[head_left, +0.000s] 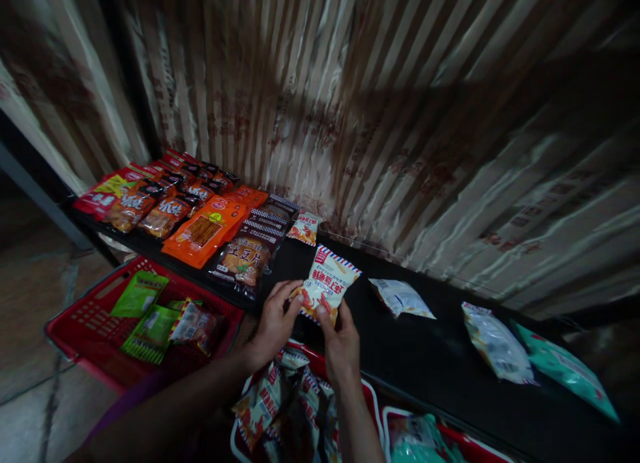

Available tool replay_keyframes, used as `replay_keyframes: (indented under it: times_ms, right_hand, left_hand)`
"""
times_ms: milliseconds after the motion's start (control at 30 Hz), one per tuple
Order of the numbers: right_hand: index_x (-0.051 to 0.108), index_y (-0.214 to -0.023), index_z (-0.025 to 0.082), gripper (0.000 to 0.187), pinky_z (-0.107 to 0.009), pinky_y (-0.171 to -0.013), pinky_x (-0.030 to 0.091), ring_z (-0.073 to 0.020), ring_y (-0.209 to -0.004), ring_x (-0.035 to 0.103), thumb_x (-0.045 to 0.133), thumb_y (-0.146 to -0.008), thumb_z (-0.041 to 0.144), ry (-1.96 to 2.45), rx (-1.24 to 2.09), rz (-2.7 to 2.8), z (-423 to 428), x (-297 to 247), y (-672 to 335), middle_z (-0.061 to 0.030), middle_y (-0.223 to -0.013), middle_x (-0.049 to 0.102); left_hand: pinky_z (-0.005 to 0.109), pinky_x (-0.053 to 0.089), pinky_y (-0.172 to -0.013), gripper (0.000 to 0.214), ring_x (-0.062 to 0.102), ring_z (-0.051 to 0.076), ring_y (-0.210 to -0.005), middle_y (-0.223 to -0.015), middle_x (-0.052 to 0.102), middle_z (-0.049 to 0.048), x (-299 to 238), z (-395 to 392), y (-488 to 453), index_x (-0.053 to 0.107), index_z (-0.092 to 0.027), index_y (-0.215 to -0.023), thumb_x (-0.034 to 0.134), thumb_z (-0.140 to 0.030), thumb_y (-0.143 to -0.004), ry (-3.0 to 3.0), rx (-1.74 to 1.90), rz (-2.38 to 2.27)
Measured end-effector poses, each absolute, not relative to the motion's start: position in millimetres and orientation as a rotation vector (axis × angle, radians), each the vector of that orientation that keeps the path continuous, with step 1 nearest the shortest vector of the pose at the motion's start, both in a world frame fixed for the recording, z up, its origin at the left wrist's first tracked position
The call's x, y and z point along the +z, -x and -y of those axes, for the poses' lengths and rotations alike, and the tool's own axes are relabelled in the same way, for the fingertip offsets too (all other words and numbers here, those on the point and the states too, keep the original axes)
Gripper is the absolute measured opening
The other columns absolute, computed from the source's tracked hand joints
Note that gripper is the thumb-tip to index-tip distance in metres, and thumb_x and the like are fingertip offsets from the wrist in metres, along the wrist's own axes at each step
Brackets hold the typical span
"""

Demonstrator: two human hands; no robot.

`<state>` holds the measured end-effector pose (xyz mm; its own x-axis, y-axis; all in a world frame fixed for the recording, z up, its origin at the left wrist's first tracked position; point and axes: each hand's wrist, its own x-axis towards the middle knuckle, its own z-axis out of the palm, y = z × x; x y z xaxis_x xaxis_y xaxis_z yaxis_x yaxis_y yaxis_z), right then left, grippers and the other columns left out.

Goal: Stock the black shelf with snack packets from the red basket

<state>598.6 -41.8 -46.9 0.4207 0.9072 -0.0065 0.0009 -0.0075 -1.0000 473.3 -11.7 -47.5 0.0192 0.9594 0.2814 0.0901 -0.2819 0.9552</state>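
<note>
A white and orange snack bag (327,280) with a striped edge is held between both of my hands, over the black shelf (395,350). My left hand (276,320) is closed on its left lower side. Fingers of my right hand (343,340) grip the lower right corner, thumb on the front. Behind it, a similar snack bag (306,227) rests by the wrapped backdrop. Beside that lie dark brown packets (245,260). Below my hands, a red basket with a white rim (377,410) contains several bags (260,406) of the same kind.
Orange packets (203,230) and black-and-orange packets (165,213) cover the shelf's left end. To the right lie white bags (403,298) and a teal bag (567,370). A red basket (75,333) with green packets (140,293) stands lower left; another basket (385,416) holds teal bags (423,440).
</note>
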Motion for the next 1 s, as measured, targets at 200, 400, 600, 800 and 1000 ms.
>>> replay_keyframes:
  times_ms: [200, 400, 600, 800, 1000]
  right_hand:
    - [0.048, -0.132, 0.018, 0.073, -0.04, -0.095, 0.045, -0.0239, -0.106, 0.061, 0.071, -0.067, 0.041, 1.261, 0.799, 0.9, -18.0, -34.0, -594.9, -0.0103, -0.124, 0.062]
    - [0.045, -0.133, 0.018, 0.076, -0.043, -0.094, 0.046, -0.0241, -0.104, 0.062, 0.072, -0.065, 0.038, 1.234, 0.752, 0.872, -72.3, -36.4, -596.6, -0.0107, -0.119, 0.064]
    - [0.05, -0.129, 0.018, 0.066, -0.041, -0.095, 0.045, -0.0227, -0.105, 0.061, 0.067, -0.067, 0.037, 1.235, 0.729, 0.946, -103.4, -46.7, -593.3, -0.0086, -0.12, 0.064]
    - [0.051, -0.128, 0.017, 0.064, -0.039, -0.092, 0.046, -0.0224, -0.1, 0.062, 0.065, -0.069, 0.037, 1.262, 0.708, 0.963, -116.9, -54.6, -586.6, -0.0084, -0.117, 0.065]
    - [0.052, -0.127, 0.016, 0.063, -0.038, -0.089, 0.047, -0.0219, -0.096, 0.063, 0.064, -0.069, 0.039, 1.332, 0.653, 0.986, -126.0, -68.9, -586.3, -0.0087, -0.113, 0.066]
  left_hand:
    - [0.039, 0.042, -0.103, 0.033, 0.053, 0.02, -0.115, -0.12, 0.057, 0.0118, -43.9, -36.1, -482.3, 0.059, -0.016, -0.118, 0.046, -0.023, -0.089, -1.6, 1.471, -1.221]
    - [0.043, 0.031, -0.113, 0.049, 0.033, 0.022, -0.136, -0.146, 0.037, 0.012, -48.6, -61.3, -485.0, 0.042, -0.018, -0.137, 0.038, -0.016, -0.088, -1.765, 1.398, -1.133]
    - [0.048, 0.02, -0.117, 0.058, 0.013, 0.024, -0.144, -0.155, 0.02, 0.0121, -66.5, -74.3, -481.5, 0.033, -0.015, -0.143, 0.037, -0.01, -0.085, -1.925, 1.348, -1.145]
    - [0.048, 0.015, -0.117, 0.058, -0.002, 0.023, -0.144, -0.157, 0.007, 0.0123, -70.8, -79.2, -477.4, 0.029, -0.011, -0.144, 0.034, -0.008, -0.086, -2.039, 1.271, -1.191]
    - [0.052, 0.018, -0.116, 0.061, -0.001, 0.023, -0.144, -0.157, 0.011, 0.0089, -77.4, -79.8, -478.4, 0.027, -0.017, -0.145, 0.035, -0.007, -0.085, -2.032, 1.266, -1.168]
